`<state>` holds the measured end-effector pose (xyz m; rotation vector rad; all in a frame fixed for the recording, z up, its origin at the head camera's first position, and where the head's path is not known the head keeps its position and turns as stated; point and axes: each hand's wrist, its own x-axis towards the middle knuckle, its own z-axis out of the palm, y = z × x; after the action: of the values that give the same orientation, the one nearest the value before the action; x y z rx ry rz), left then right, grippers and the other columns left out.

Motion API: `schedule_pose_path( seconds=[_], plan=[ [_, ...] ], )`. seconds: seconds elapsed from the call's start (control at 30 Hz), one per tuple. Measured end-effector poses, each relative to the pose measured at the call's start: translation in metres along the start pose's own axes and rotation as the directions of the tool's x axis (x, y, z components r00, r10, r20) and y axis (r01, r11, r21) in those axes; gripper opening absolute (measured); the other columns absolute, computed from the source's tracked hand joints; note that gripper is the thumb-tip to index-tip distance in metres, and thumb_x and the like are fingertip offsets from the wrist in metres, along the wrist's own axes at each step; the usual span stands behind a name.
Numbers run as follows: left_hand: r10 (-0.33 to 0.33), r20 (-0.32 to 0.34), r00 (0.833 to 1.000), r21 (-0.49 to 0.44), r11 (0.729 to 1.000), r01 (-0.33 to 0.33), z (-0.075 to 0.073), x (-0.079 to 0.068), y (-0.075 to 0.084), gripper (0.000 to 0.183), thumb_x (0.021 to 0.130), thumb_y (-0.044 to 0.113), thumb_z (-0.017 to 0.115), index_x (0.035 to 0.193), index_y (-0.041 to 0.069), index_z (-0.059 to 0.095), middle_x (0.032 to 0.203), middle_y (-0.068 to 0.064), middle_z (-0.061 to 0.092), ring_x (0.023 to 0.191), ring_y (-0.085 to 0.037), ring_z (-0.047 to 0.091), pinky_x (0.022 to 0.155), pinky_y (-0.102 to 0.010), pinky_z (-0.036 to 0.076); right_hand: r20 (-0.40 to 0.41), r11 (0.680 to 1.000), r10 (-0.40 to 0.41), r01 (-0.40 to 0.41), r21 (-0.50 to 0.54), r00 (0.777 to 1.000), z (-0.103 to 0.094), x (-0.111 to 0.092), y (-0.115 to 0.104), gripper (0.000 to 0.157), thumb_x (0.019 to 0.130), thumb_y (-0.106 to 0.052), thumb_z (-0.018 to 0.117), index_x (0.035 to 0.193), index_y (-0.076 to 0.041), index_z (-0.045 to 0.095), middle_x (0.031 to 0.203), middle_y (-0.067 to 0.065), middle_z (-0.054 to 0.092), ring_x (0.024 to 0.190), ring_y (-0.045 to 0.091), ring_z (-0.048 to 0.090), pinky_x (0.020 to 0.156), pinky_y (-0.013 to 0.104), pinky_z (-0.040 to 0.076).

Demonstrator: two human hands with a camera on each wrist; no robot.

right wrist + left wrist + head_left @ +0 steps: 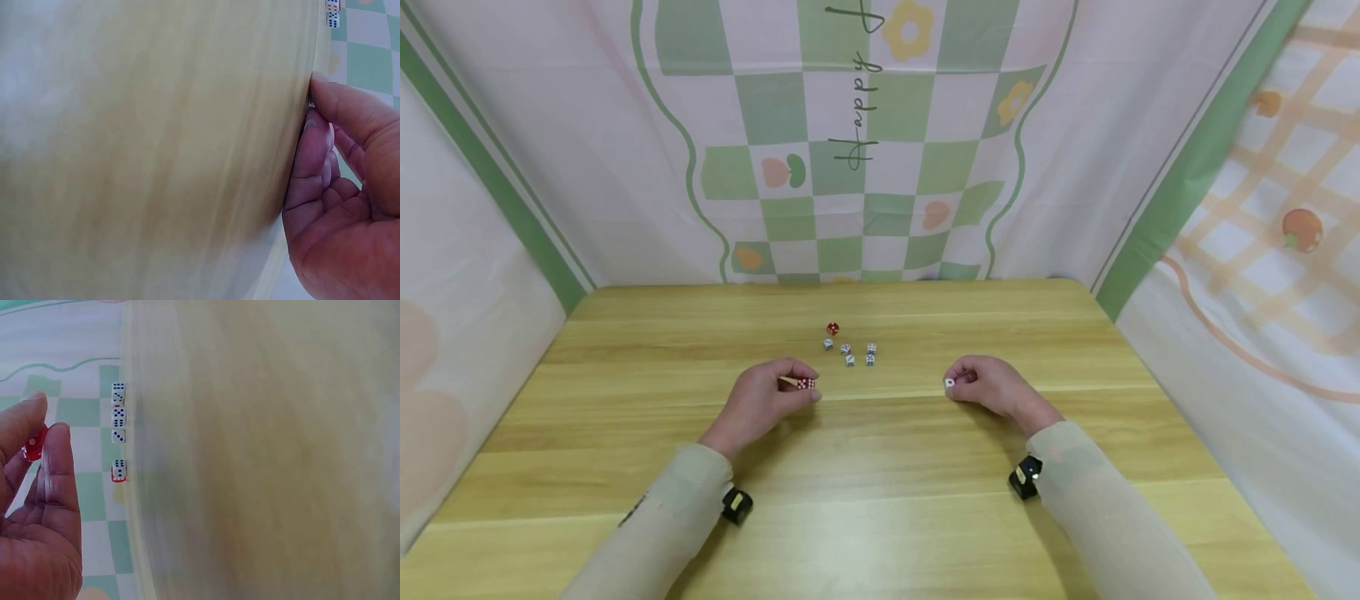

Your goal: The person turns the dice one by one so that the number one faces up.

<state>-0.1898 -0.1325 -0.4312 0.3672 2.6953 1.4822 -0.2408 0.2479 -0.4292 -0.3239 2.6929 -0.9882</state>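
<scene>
Left hand [763, 393] pinching red dice [806, 384], left of white-dice cluster [846, 348]; right hand [991, 387] pinching single white die [950, 383], right of cluster. Loose red die [832, 328] just beyond cluster. Cloth [891, 167] behind cluster reads "Happy", sideways.

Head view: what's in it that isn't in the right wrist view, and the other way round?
Only the head view shows the left hand pinching a red die or dice, and the "Happy" lettering. Only the right wrist view shows the creased palm side of the right hand, close up. Both show that hand, white dice, the wooden table and the checkered cloth.
</scene>
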Motion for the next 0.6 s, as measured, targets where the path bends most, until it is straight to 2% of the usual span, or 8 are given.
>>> schedule_pose_path(
  seconds=[0.27, 0.6],
  plan=[
    [0.036, -0.010, 0.999, 0.042, 0.998, -0.036, -0.0003, -0.0006, 0.0019, 0.026, 0.091, 0.021, 0.082, 0.114, 0.010, 0.075, 0.101, 0.003, 0.075, 0.087, -0.013, 0.067, 0.075, -0.030, 0.057, 0.003, 1.000, 0.003, -0.004, 0.004, 1.000, 0.0002, -0.0002, -0.0005, 0.012, 0.095, -0.020, 0.075, 0.103, -0.012, 0.073, 0.095, 0.001, 0.068, 0.089, 0.017, 0.058, 0.085, 0.034, 0.047],
    [-0.001, -0.021, 1.000, 0.023, 1.000, 0.002, -0.0007, -0.0003, 0.0020, 0.025, 0.090, 0.024, 0.083, 0.110, 0.015, 0.071, 0.101, 0.002, 0.073, 0.089, -0.016, 0.066, 0.080, -0.033, 0.056, 0.009, 1.000, 0.011, -0.011, 0.005, 1.000, -0.0004, -0.0010, -0.0017, 0.013, 0.095, -0.022, 0.074, 0.104, -0.012, 0.073, 0.097, 0.002, 0.068, 0.090, 0.018, 0.058, 0.086, 0.035, 0.047]
  ],
)
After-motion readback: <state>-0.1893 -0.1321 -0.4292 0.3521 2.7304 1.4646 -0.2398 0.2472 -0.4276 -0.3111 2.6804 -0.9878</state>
